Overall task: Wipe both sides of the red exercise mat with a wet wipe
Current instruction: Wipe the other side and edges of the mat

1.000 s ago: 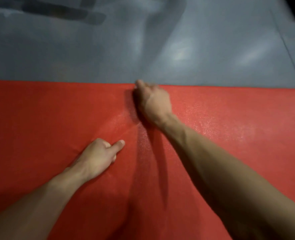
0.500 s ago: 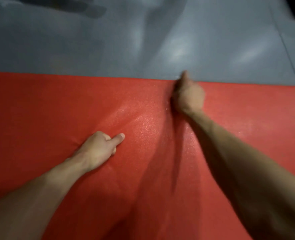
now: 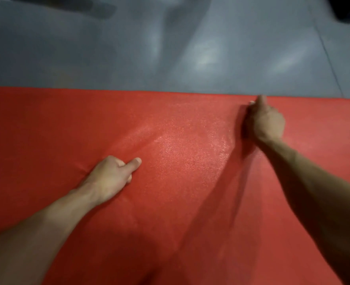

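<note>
Red exercise mat [image 3: 180, 202] spread flat on the grey floor [image 3: 170, 48]. Right hand [image 3: 265, 122] at the mat's far edge, grip closed on a wet wipe [image 3: 252, 103] — only a white sliver shows. Left hand [image 3: 112, 178] rests mid-mat — fingers curled under, thumb out, holding nothing visible.

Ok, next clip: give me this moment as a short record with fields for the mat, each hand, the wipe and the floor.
mat: red exercise mat lying flat, its far edge against the grey floor
left hand: rests on the mat, fingers curled, one finger stretched out, holds nothing visible
right hand: fist pressed on the mat at the far edge, thumb up
wet wipe: only a small white bit shows at the right hand's fingers
mat surface: shiny speckled patch between the hands
</note>
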Motion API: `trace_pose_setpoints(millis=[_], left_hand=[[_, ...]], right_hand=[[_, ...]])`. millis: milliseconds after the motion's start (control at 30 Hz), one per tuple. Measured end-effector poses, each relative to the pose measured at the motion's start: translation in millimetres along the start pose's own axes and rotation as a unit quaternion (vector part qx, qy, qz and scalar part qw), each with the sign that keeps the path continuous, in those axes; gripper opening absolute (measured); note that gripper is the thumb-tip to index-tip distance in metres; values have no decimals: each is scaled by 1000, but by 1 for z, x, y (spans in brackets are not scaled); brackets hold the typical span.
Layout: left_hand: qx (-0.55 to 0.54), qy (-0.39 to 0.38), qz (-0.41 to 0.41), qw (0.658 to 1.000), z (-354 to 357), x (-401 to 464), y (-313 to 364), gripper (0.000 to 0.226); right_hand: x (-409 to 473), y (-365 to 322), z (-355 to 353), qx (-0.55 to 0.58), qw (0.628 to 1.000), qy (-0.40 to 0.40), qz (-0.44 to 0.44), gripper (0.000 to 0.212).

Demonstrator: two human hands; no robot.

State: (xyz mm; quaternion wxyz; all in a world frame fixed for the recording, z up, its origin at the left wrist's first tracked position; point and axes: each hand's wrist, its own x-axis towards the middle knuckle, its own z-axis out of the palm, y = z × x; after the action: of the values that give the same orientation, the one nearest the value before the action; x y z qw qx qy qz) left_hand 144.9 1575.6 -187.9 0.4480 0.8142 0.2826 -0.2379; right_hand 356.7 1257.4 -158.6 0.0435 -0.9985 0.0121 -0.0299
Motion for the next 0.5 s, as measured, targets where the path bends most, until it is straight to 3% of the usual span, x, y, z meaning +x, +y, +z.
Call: trace_pose_setpoints(millis=[100, 200, 233, 300, 400, 500], left_hand=[[3, 4, 0, 1000, 0, -1, 1, 66], [-3, 11, 8, 1000, 1, -1, 1, 65], [-4, 11, 9, 1000, 1, -2, 2, 64], [-2, 8, 7, 1000, 2, -2, 2, 64], [3, 4, 9, 1000, 1, -1, 1, 66], [11, 3, 9, 1000, 0, -3, 2, 65]], right_hand=[[-39, -89, 31, 83, 982, 9, -170, 19], [-94, -164, 38, 90, 917, 15, -388, 20], [-97, -164, 36, 95, 903, 7, -418, 18], [-78, -130, 33, 93, 919, 40, -381, 13], [-25, -41, 17, 27, 986, 22, -166, 20], [-7, -4, 5, -4, 999, 27, -34, 26]])
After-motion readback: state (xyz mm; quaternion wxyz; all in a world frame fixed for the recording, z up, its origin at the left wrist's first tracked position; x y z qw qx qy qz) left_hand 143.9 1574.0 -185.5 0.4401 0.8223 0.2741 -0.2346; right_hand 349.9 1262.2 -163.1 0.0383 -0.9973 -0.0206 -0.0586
